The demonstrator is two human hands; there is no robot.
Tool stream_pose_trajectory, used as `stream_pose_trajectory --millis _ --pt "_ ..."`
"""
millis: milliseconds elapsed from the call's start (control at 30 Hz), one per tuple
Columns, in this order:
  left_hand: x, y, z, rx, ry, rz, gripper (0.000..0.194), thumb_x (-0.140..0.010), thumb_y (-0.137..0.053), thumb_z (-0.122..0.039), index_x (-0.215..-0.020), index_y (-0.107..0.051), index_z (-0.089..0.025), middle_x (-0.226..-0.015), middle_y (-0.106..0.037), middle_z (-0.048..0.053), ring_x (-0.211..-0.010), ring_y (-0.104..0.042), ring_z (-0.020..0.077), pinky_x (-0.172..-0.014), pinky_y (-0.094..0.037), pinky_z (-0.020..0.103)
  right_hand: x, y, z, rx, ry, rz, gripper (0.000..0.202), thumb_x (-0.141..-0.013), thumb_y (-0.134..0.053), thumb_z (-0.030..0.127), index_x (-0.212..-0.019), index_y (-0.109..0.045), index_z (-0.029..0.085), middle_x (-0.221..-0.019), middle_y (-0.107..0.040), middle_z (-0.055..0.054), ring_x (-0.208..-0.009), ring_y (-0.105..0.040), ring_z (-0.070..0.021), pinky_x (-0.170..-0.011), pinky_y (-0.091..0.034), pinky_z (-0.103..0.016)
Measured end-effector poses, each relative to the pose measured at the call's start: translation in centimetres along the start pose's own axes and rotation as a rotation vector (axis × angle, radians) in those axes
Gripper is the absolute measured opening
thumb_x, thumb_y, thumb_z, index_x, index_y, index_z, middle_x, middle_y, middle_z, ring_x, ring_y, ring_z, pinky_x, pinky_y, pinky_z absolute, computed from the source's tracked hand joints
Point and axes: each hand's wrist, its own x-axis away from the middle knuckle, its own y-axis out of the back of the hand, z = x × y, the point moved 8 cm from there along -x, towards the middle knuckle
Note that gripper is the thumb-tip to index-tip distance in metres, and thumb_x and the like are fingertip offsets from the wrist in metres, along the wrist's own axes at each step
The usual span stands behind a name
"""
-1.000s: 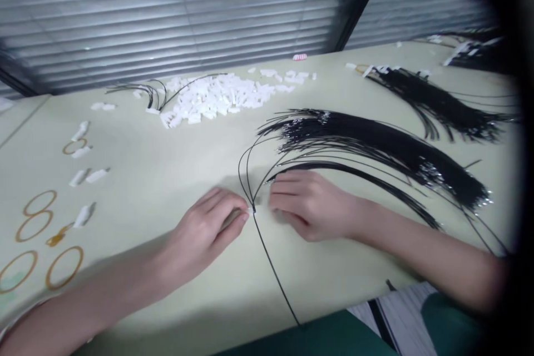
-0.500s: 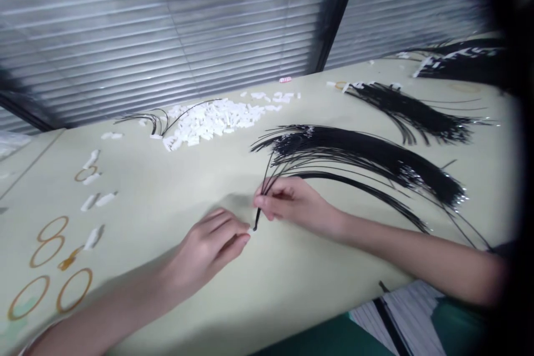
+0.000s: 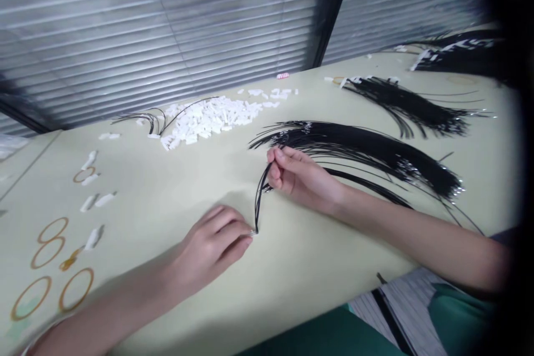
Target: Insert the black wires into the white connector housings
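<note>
Pinching at both ends of a short run of black wires (image 3: 258, 197), over the bare mid-front of the pale green tabletop (image 3: 300, 267). Left hand (image 3: 219, 239): thumb and index finger pressed together on a small pale connector (image 3: 253, 232), most of it hidden by the fingertips; other fingers curled in behind. Wires leave the connector and bow upward to the right hand (image 3: 298, 175), where thumb and index finger pinch them, remaining fingers loosely bent. How firmly either hand grips, cannot tell.

Just behind the right hand, a thick bundle of black wires (image 3: 359, 142) with silvery tips; a thinner strand bundle (image 3: 371, 184) runs partly behind the hand and forearm. Farther back on the right, a wire bundle with white connectors (image 3: 404, 103). Toward the blinds (image 3: 167, 28), a heap of white connectors (image 3: 212, 119), loose black wires (image 3: 158, 119) at its left edge. Left side of table: tan rings (image 3: 76, 289) lying flat, several white pieces (image 3: 92, 238) near them.
</note>
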Motion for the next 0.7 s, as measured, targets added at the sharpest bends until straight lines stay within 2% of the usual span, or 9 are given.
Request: stream_pose_trajectory --millis 167,333,433,567,633,700 --pt "-0.1 -0.2 0.8 0.063 0.135 0.107 0.028 -0.09 -0.053 -0.028 -0.117 -0.051 -0.023 -0.119 -0.047 0.006 -0.113 -0.046 0.0156 -0.097 -0.041 0.029 0.4 -1.1 -0.5 -0.053 -0.048 0.085 0.014 -0.091 -0.053 0.028 -0.083 -0.053 0.016 -0.061 -0.052 0.004 -0.058 -0.051 -0.0058 -0.062 -0.042 -0.018" --pt "-0.4 -0.9 -0.2 0.176 0.038 0.353 0.034 -0.09 -0.053 -0.03 -0.124 -0.051 -0.028 -0.128 -0.046 0.003 -0.121 -0.042 0.0149 -0.103 -0.039 0.027 1.0 -3.1 -1.5 -0.007 -0.068 0.284 0.017 -0.089 -0.055 0.032 -0.084 -0.053 0.016 -0.064 -0.053 0.003 -0.063 -0.053 -0.0078 -0.063 -0.042 -0.02" --pt "-0.4 -0.9 -1.1 0.283 -0.068 0.433 0.033 -0.085 -0.061 -0.029 -0.118 -0.058 -0.029 -0.123 -0.052 0.002 -0.119 -0.045 0.015 -0.104 -0.038 0.027 1.3 -4.3 -2.5 0.031 -0.113 0.387 0.018 -0.092 -0.05 0.031 -0.085 -0.052 0.015 -0.068 -0.055 0.001 -0.064 -0.054 -0.007 -0.063 -0.041 -0.019" --pt "-0.8 -0.5 -1.7 0.46 -0.121 0.469 0.012 -0.081 -0.065 -0.019 -0.092 -0.069 -0.021 -0.105 -0.063 0.003 -0.102 -0.056 0.0135 -0.098 -0.041 0.028 1.1 -4.5 -3.0 0.043 -0.121 0.412 0.018 -0.093 -0.048 0.029 -0.087 -0.053 0.013 -0.069 -0.056 0.001 -0.065 -0.056 -0.0065 -0.067 -0.043 -0.02" --pt "-1.1 -0.3 -2.0 0.573 -0.106 0.469 0.015 -0.076 -0.069 -0.014 -0.091 -0.068 -0.018 -0.101 -0.066 0.004 -0.096 -0.059 0.0142 -0.095 -0.043 0.028 0.9 -4.1 -2.9 0.029 -0.116 0.395 0.017 -0.094 -0.047 0.028 -0.088 -0.054 0.013 -0.069 -0.058 0.0 -0.065 -0.057 -0.0067 -0.069 -0.044 -0.021" --pt "-1.3 -0.3 -2.4 0.689 -0.08 0.477 0.027 -0.071 -0.073 -0.01 -0.096 -0.067 -0.017 -0.102 -0.067 0.005 -0.097 -0.06 0.0163 -0.093 -0.044 0.029 0.7 -3.7 -2.9 0.011 -0.109 0.377 0.016 -0.094 -0.047 0.028 -0.088 -0.054 0.014 -0.069 -0.059 0.0 -0.064 -0.058 -0.0068 -0.069 -0.045 -0.021"
